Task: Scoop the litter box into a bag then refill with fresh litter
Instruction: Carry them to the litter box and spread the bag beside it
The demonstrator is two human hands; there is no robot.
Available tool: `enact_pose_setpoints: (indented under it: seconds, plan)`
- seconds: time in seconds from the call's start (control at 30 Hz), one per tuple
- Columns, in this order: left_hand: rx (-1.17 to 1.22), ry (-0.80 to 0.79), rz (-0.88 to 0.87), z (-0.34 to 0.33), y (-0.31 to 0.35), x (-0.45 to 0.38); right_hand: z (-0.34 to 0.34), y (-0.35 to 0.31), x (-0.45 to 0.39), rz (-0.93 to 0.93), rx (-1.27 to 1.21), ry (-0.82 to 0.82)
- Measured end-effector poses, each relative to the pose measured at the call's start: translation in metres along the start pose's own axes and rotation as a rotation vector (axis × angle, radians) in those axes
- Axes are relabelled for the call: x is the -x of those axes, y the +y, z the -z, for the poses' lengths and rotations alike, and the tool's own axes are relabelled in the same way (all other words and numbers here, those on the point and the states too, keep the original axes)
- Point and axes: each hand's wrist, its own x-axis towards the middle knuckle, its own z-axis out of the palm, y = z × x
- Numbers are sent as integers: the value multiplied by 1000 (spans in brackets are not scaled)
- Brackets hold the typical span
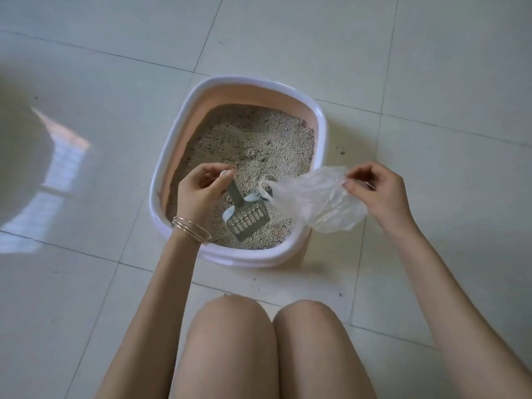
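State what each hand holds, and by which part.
The left hand grips the grey slotted plastic litter scoop by the top end of its handle. The right hand pinches the clear thin plastic bag at its upper edge.

Thin crinkled clear plastic bag [316, 201]; grainy litter [259, 148]; glossy floor tiles [431, 67].

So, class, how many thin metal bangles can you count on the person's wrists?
3, as far as the strands can be told apart: thin gold-coloured metal bangles, all bunched together on the left wrist, just below the left hand. The right wrist is bare. More could overlap unseen.
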Motion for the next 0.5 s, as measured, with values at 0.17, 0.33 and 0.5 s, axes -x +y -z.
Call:
enact_pose_setpoints:
  seconds: [0.17, 0.33, 0.5]
  plan:
    - [-18, 58, -6, -5, -55, -12, -5, 36, -8, 4, -156, 66]
    - [-48, 129, 37, -13, -72, -5, -4, 44, 0, -5, -182, 78]
    - [-169, 80, 18, -27, -72, 1, -7, 47, 10, 13, -194, 48]
